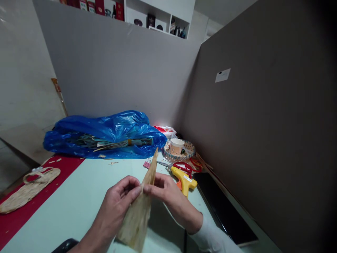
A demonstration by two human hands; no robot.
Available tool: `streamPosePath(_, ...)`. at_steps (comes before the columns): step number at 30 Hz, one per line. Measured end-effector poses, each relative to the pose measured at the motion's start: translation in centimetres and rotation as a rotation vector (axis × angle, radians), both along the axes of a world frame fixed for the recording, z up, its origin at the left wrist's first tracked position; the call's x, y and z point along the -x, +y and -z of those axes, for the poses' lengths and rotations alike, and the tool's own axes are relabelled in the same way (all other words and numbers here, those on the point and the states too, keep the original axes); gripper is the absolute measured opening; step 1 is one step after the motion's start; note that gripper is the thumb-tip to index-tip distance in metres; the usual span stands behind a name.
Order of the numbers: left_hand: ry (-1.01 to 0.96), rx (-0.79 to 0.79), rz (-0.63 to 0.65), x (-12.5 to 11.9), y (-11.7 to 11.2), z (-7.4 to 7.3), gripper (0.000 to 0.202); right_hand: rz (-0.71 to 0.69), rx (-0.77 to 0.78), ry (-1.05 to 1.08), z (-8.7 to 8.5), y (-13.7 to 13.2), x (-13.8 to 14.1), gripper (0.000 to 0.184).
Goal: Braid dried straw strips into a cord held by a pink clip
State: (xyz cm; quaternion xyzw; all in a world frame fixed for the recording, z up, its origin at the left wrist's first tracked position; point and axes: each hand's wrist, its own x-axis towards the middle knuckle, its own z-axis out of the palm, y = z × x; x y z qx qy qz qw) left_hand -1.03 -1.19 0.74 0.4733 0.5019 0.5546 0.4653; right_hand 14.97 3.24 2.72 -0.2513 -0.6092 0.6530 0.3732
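A long, tan dried leaf, wide at the bottom and tapering to a point at the top, is held above the pale table between my two hands. My left hand pinches its left edge between thumb and fingers. From the right, my right hand grips the same leaf, thumb in front and fingers partly hidden behind it. Just beyond my right hand lie a yellow glue gun and red-handled scissors. A pink binder clip sits close behind the leaf.
A blue plastic bag with bundled dried stalks spans the back. Near the corner, a woven tray holds a paper cup. A black flat panel lies at right. On a red cloth at left rests a woven sandal.
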Motion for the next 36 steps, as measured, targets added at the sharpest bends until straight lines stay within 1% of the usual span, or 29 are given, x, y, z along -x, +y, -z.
streamPosePath(2,-0.058,0.041,-0.001,-0.1,-0.1,-0.2,0.023,-0.027,0.026,0.027,0.0,0.2,0.0,0.021)
streamPosePath(4,-0.095,0.067,0.019,0.0,-0.1,-0.5,0.022,-0.014,0.043,0.043,0.2,0.4,-0.1,0.019)
streamPosePath(6,-0.061,0.08,0.087,0.1,-0.1,-0.6,0.022,0.042,0.04,0.046,0.4,0.6,-0.1,0.016)
streamPosePath(9,0.053,0.103,0.194,0.2,0.0,-0.6,0.023,0.128,0.04,0.041,0.6,0.6,-0.1,0.014)
streamPosePath(11,0.09,0.102,0.177,0.3,0.0,-0.6,0.024,0.127,0.029,0.018,0.8,0.5,0.0,0.017)
streamPosePath(15,0.082,0.072,0.069,0.5,0.0,-0.8,0.024,0.002,0.041,-0.007,1.2,0.2,0.4,0.028)
streamPosePath(16,0.079,0.07,0.065,0.6,0.1,-0.8,0.024,-0.009,0.051,-0.003,1.3,0.2,0.6,0.03)
streamPosePath(18,0.069,0.073,0.088,0.7,0.3,-0.6,0.024,0.024,0.06,-0.004,1.6,0.2,0.8,0.029)
streamPosePath(21,0.025,0.087,0.109,0.8,0.7,0.0,0.025,0.092,0.073,-0.012,2.0,0.3,1.1,0.027)
streamPosePath(24,-0.013,0.098,0.093,0.8,0.9,0.6,0.026,0.101,0.104,0.002,2.0,0.3,1.2,0.027)
streamPosePath(27,-0.093,0.12,0.108,0.6,0.7,0.4,0.026,0.077,0.144,0.033,2.0,0.2,1.2,0.029)
streamPosePath(30,-0.265,0.141,0.182,0.6,0.5,-0.1,0.023,0.033,0.18,0.078,2.0,0.3,0.9,0.026)
streamPosePath(32,-0.318,0.15,0.185,0.7,0.6,-0.1,0.021,0.052,0.152,0.067,1.9,0.3,0.7,0.021)
streamPosePath(34,-0.266,0.14,0.115,0.9,0.9,0.2,0.02,0.117,0.058,-0.006,1.7,0.2,0.6,0.019)
streamPosePath(36,-0.184,0.114,0.039,1.0,1.2,0.5,0.02,0.174,-0.081,-0.107,1.5,-0.1,0.8,0.018)
